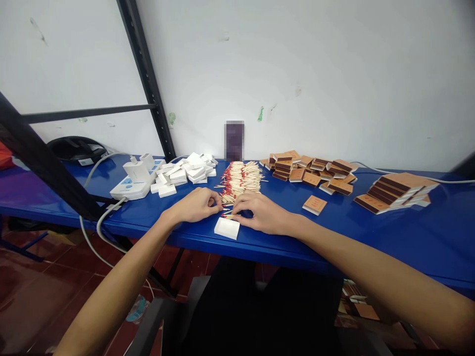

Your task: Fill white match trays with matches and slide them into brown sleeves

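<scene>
A heap of red-tipped matches (243, 179) lies on the blue table in front of me, with a few loose ones at its near edge. My left hand (198, 204) is at the near left of the heap, thumb and fingers pinched together; what is between them is too small to make out. From the right, my right hand (261, 212) pinches a few matches (227, 216) just above a small white matchbox tray (227, 228). That tray lies open side up near the table's front edge, and its inside looks bare.
White matchbox trays (185, 170) are piled at left, beside a power strip (135, 189) with chargers. Brown matchboxes (311, 173) lie heaped at right, one single matchbox (314, 204) nearer, and a stack of matchboxes (395, 190) farther right. A black metal frame (146, 74) rises at left.
</scene>
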A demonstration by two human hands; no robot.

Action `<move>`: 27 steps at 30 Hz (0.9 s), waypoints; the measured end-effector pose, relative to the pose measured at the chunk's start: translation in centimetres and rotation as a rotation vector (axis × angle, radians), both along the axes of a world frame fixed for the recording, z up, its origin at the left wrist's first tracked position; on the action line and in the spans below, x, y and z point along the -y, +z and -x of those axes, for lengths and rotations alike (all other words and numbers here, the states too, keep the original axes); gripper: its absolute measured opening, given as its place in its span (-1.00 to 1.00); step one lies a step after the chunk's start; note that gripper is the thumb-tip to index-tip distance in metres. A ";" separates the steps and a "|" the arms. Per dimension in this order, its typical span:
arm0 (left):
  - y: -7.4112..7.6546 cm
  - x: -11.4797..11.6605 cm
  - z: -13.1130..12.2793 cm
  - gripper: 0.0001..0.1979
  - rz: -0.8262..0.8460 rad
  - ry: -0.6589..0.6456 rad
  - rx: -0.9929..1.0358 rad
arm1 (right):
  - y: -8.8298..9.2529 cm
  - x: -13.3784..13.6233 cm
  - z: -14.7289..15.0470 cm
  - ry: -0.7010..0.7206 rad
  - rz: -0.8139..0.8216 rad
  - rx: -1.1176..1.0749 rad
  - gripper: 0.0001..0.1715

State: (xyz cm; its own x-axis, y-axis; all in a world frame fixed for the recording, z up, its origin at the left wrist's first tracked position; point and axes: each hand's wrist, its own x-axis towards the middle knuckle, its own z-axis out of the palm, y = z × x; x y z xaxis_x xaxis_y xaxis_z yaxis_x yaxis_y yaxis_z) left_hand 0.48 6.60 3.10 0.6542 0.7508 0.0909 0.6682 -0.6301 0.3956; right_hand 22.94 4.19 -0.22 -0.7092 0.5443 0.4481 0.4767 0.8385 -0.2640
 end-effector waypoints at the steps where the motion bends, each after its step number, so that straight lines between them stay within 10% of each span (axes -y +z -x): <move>1: 0.0 0.1 -0.1 -0.79 -0.007 0.005 0.005 | 0.0 0.1 0.0 0.002 0.003 -0.002 -0.85; 15: -0.6 2.4 -0.3 -0.69 -0.024 0.074 0.236 | -0.2 0.1 -0.2 -0.061 -0.077 0.018 -0.83; 27: -1.5 5.8 1.2 -0.60 -0.135 0.049 0.020 | 0.2 0.6 -0.3 -0.143 -0.047 -0.059 -0.86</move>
State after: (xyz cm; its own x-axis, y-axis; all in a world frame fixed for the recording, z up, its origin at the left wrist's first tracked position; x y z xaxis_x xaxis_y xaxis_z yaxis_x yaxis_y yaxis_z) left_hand -0.69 0.83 1.64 0.6145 0.7616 0.2057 0.6920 -0.6456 0.3231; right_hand 23.22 3.59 -0.01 -0.5979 0.6148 0.5143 0.5765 0.7757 -0.2569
